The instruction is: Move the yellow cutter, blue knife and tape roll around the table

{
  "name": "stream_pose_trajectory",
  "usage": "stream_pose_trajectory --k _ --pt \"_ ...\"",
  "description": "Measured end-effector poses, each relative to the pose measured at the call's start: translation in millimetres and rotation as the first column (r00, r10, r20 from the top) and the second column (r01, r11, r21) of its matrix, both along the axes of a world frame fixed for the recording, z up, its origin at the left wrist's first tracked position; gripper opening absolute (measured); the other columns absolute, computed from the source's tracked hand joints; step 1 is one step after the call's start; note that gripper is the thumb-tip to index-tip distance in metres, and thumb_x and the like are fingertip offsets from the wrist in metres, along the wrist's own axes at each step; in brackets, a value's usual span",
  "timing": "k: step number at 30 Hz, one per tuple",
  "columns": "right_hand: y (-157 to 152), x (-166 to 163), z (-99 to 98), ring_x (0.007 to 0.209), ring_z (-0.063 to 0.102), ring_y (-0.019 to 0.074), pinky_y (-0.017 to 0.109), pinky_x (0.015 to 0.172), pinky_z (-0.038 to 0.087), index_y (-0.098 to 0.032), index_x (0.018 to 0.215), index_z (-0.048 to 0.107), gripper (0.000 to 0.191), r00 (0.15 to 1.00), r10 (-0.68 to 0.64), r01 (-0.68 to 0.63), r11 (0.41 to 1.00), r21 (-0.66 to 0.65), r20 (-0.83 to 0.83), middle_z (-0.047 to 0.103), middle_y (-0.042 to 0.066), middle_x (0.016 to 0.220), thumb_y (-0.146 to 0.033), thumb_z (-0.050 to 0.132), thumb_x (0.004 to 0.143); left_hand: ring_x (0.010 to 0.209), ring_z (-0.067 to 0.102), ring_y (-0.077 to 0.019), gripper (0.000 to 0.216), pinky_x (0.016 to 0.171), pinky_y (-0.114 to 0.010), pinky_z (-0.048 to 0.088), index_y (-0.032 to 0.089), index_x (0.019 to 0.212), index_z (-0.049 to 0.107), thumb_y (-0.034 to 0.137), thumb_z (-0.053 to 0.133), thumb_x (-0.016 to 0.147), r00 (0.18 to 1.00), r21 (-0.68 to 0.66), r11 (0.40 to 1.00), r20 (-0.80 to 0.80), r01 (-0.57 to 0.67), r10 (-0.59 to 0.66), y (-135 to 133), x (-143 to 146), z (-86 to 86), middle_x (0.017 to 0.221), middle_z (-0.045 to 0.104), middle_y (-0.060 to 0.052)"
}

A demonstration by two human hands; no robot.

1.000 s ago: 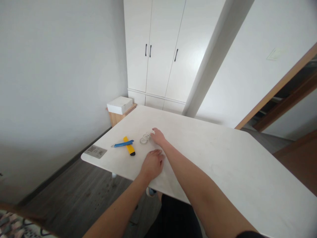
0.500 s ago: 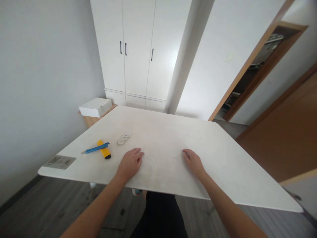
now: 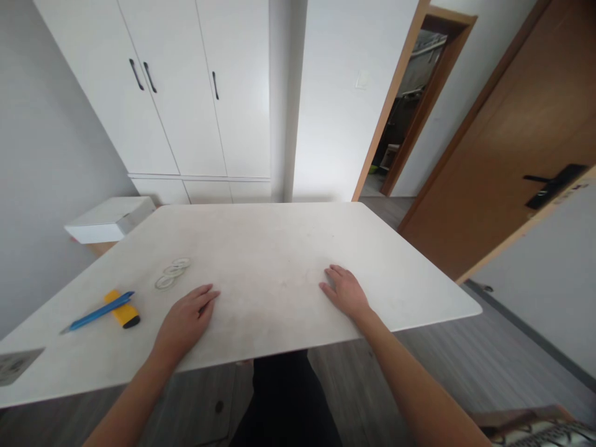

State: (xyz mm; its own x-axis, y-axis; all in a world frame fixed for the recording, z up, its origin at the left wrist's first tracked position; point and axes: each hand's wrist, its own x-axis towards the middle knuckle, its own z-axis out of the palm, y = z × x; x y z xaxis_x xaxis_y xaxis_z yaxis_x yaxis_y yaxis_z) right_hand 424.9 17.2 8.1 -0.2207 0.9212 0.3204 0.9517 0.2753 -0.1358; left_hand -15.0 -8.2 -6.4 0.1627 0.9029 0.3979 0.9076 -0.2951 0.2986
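Observation:
My left hand (image 3: 186,318) rests palm down on the white table (image 3: 261,248), holding nothing, its fingers stretched forward with a small gap by the thumb. Just beyond it, to the left, several thin white rings that look like narrow tape rolls (image 3: 174,271) overlap in a row. Further left, a slim blue pen-like tool (image 3: 95,315) with a pointed tip lies across a flat yellow stick (image 3: 121,309) with a black end. On the right side of the tabletop, my right hand (image 3: 347,293) lies with thumb and fingers apart and nothing in it.
A white box (image 3: 109,218) stands past the table's left corner. Behind are white cabinets (image 3: 186,93) with dark handles. A wooden door (image 3: 498,143) and an open doorway (image 3: 410,105) are at the right. A printed label (image 3: 18,365) is stuck near the left edge.
The view has swung to the right, so the table items sit further left and the door handle shows. My right hand's fingers have spread out more. The items keep their arrangement.

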Motion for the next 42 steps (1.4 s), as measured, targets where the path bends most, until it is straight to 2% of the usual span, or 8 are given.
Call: stream_pose_trajectory --k 15,20,31,34,36,38,40,42 --pt "-0.6 0.2 2.3 0.132 0.051 0.0284 0.045 0.115 0.035 -0.014 0.129 0.063 0.046 0.999 -0.019 0.018 1.000 -0.017 -0.035 0.057 0.018 0.141 -0.043 0.050 0.096 0.119 0.063 -0.0245 0.042 0.108 -0.042 0.048 0.025 0.113 0.074 0.043 0.042 0.092 1.000 -0.027 1.000 -0.009 -0.002 0.002 -3.0 0.4 4.3 0.131 0.067 -0.005" --pt "-0.4 0.8 1.8 0.132 0.051 0.0283 0.047 0.114 0.035 -0.017 0.130 0.063 0.045 0.998 -0.015 0.013 1.000 -0.023 -0.069 0.058 0.016 0.141 -0.044 0.050 0.096 0.120 0.063 -0.0257 0.042 0.108 -0.045 0.048 0.024 0.112 0.074 0.043 0.042 0.092 1.000 -0.030 1.000 0.006 0.000 0.000 -2.4 1.1 4.2 0.131 0.067 -0.006" --pt "-0.1 3.2 0.3 0.130 0.053 0.0294 0.047 0.112 0.039 -0.014 0.127 0.065 0.046 0.998 0.009 -0.009 1.000 0.013 -0.055 0.060 0.018 0.138 -0.043 0.049 0.096 0.120 0.062 -0.0254 0.041 0.108 -0.044 0.048 0.021 0.112 0.074 0.038 0.042 0.093 1.000 -0.020 1.000 -0.014 -0.004 0.004 -3.4 4.0 4.7 0.130 0.067 -0.009" --pt "4.8 -0.1 1.1 0.126 0.056 0.0294 0.047 0.110 0.041 -0.016 0.121 0.068 0.041 0.996 -0.025 0.026 1.000 0.011 -0.088 0.063 0.017 0.133 -0.041 0.050 0.095 0.119 0.063 -0.0254 0.040 0.108 -0.044 0.047 0.020 0.111 0.074 0.035 0.042 0.094 1.000 0.002 1.000 -0.002 0.005 -0.005 -4.1 7.3 6.3 0.129 0.067 -0.010" --pt "13.4 -14.9 8.1 0.117 0.062 0.0282 0.045 0.106 0.045 -0.018 0.114 0.071 0.037 0.990 -0.043 0.041 0.999 -0.018 -0.133 0.069 0.015 0.123 -0.038 0.047 0.096 0.118 0.063 -0.0255 0.038 0.107 -0.044 0.048 0.020 0.110 0.074 0.033 0.043 0.093 1.000 0.014 1.000 0.007 0.011 -0.011 -4.2 9.2 7.4 0.127 0.068 -0.011" --pt "26.6 -45.6 21.0 0.110 0.065 0.0256 0.041 0.101 0.047 -0.020 0.108 0.073 0.034 0.983 0.005 -0.016 0.998 -0.056 -0.186 0.072 0.012 0.114 -0.035 0.044 0.097 0.117 0.063 -0.0259 0.036 0.106 -0.044 0.048 0.020 0.109 0.075 0.031 0.044 0.093 1.000 0.018 1.000 0.012 0.012 -0.012 -4.5 10.7 8.3 0.126 0.069 -0.011" --pt "42.7 -92.3 37.7 0.107 0.066 0.0229 0.037 0.099 0.048 -0.021 0.107 0.073 0.032 0.967 0.117 -0.145 0.983 -0.109 -0.227 0.073 0.009 0.113 -0.034 0.046 0.098 0.117 0.063 -0.0264 0.035 0.106 -0.045 0.048 0.020 0.110 0.075 0.029 0.045 0.092 1.000 0.021 1.000 0.020 0.007 -0.008 -5.0 11.6 8.9 0.126 0.068 -0.011" --pt "60.1 -150.4 55.1 0.103 0.067 0.0207 0.033 0.095 0.048 -0.021 0.107 0.073 0.029 0.939 0.236 -0.287 0.938 -0.192 -0.251 0.074 0.007 0.111 -0.033 0.048 0.097 0.118 0.063 -0.0266 0.035 0.107 -0.046 0.048 0.020 0.110 0.074 0.028 0.045 0.093 0.999 0.020 1.000 0.036 0.006 -0.007 -6.0 12.5 9.4 0.127 0.068 -0.012"
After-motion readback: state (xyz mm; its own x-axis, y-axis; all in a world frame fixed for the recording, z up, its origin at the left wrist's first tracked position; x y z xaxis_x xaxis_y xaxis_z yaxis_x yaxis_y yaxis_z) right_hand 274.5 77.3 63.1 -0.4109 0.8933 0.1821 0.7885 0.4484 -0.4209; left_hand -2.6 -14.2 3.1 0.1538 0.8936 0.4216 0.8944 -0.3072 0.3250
